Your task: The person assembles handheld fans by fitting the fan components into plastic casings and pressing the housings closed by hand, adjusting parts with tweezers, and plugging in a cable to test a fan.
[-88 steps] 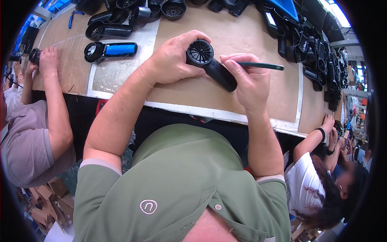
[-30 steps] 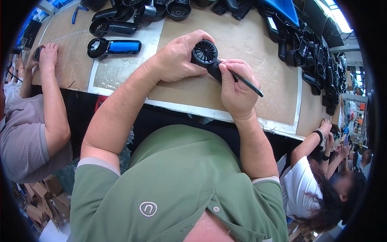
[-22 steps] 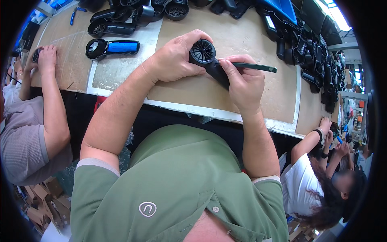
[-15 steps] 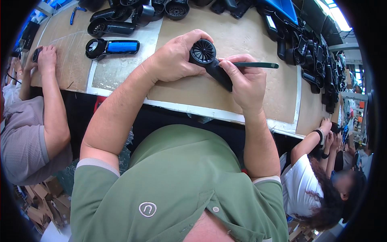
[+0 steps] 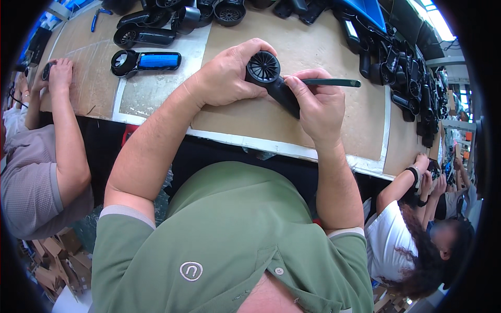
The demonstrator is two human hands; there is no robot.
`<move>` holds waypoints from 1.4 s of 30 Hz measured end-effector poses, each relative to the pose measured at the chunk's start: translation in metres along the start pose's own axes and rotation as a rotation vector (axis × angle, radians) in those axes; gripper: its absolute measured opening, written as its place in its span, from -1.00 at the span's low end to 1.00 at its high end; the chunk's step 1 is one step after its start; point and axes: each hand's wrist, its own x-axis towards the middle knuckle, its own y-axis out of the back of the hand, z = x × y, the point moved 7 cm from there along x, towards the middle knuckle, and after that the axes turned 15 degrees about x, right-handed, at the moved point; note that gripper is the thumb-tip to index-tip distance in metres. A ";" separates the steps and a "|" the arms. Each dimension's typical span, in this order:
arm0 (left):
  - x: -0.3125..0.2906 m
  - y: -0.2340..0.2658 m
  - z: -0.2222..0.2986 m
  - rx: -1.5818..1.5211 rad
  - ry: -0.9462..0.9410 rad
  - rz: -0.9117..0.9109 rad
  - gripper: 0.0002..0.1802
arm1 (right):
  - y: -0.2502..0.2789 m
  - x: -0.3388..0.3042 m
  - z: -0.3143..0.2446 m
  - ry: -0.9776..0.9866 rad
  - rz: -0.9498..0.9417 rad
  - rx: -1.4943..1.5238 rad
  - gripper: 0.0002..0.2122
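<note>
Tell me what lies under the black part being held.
Under the black part lies the brown board of the bench. The left hand and right hand cover its sides, hiding any contact.

Brown cardboard boxes (image 5: 52, 255) lie heaped on the floor at the lower left, below the near edge of the tabletop (image 5: 334, 128), beside a seated person's chair. They look flattened or open, though the bent view makes that unsure. No labels, signs or screens show clearly.

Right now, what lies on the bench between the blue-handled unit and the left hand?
In the head view, only bare bench mat lies between the blue-handled unit and the left hand.
</note>
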 end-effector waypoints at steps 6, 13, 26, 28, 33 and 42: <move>0.001 0.000 0.000 -0.004 0.006 -0.007 -0.15 | -0.004 0.001 -0.008 0.028 -0.015 -0.072 -0.99; 0.002 0.001 0.003 -0.048 0.050 -0.054 -0.17 | -0.017 0.001 -0.019 0.411 -0.101 -0.186 -0.95; 0.003 0.000 0.002 -0.033 0.045 -0.068 -0.20 | -0.014 0.007 -0.022 0.234 -0.105 -0.219 -0.95; 0.004 0.000 0.003 -0.047 0.057 -0.076 -0.20 | -0.012 0.010 -0.020 0.156 -0.109 -0.221 -0.96; 0.005 0.000 0.002 -0.017 0.098 -0.065 -0.19 | -0.010 0.014 -0.020 0.026 -0.075 -0.245 -0.97; 0.005 0.000 0.002 0.000 0.094 -0.055 -0.17 | 0.001 0.011 -0.010 -0.025 -0.048 -0.096 -0.95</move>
